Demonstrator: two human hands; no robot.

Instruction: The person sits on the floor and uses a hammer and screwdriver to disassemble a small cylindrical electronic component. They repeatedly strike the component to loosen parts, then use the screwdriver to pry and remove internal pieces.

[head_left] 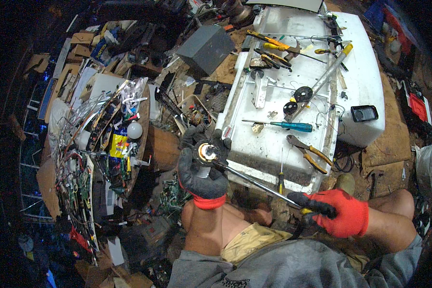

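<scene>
Just left of the white panel [273, 146], the gloved left hand [191, 174] curls around a small round part [207, 152]; the gloved right hand [340, 212] grips a long-shafted screwdriver [260, 185] angled toward it. The part looks light, rigid, perhaps brittle: best held by its rim. The panel's left-edge label [228, 131] is illegible from here.

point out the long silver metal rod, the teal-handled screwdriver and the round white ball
Long silver metal rod [257, 184]: head view, middle of its shaft.
Teal-handled screwdriver [293, 126]: head view, on the handle.
Round white ball [134, 130]: head view, centre.
</scene>
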